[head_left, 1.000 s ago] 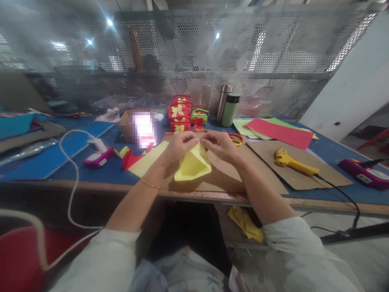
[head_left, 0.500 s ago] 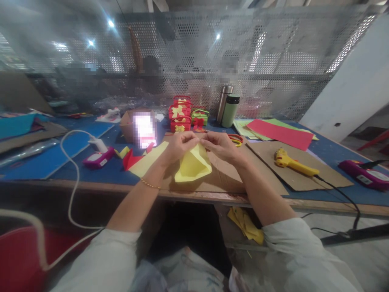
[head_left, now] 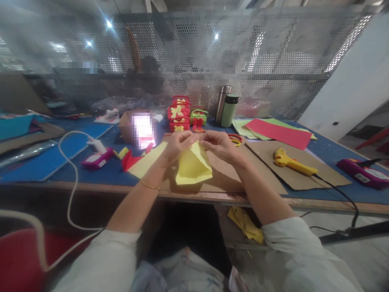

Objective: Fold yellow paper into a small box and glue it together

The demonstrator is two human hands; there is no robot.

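Observation:
A folded piece of yellow paper [head_left: 194, 166] hangs from both hands above a brown cardboard sheet [head_left: 226, 178], its wide end toward me. My left hand [head_left: 179, 144] is closed on its upper left edge. On the upper right edge, my right hand [head_left: 219, 146] pinches the paper with thumb and fingers. The fingertips of the two hands are close together at the top. Partly under my left forearm lies a flat pale-yellow sheet [head_left: 147, 162]. Scissors with red and yellow handles [head_left: 235, 140] rest just beyond my right hand.
Small red boxes with yellow bows [head_left: 179, 113] are stacked at the back beside a green box [head_left: 199, 117]. A green bottle [head_left: 230, 111] stands nearby. To the right lies a yellow glue gun [head_left: 293, 163] with its cord. A lit phone [head_left: 142, 129] leans on a cardboard box [head_left: 124, 125].
The yellow paper's near end has tipped slightly, so its opening shows less and its upper face more. Both hands keep their hold and have barely moved.

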